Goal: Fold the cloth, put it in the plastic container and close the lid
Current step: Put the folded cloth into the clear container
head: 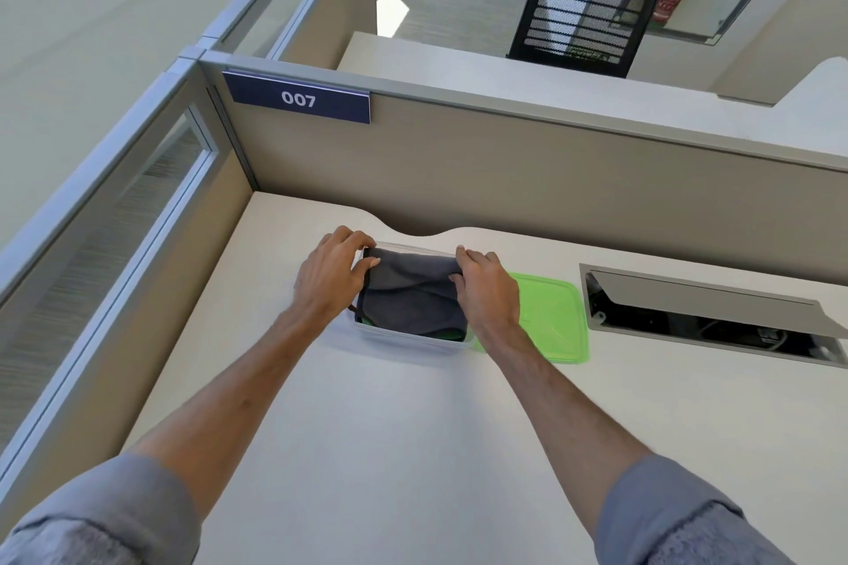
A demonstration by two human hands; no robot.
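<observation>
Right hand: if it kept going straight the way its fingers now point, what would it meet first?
The right hand points away from the person, fingers at the far end of the grey cloth. Straight on, it would probably meet the clear plastic container's far rim first, then the partition wall; depth is uncertain.

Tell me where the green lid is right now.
In the head view the green lid lies flat on the desk, just right of the clear container, partly behind the right hand.
</observation>
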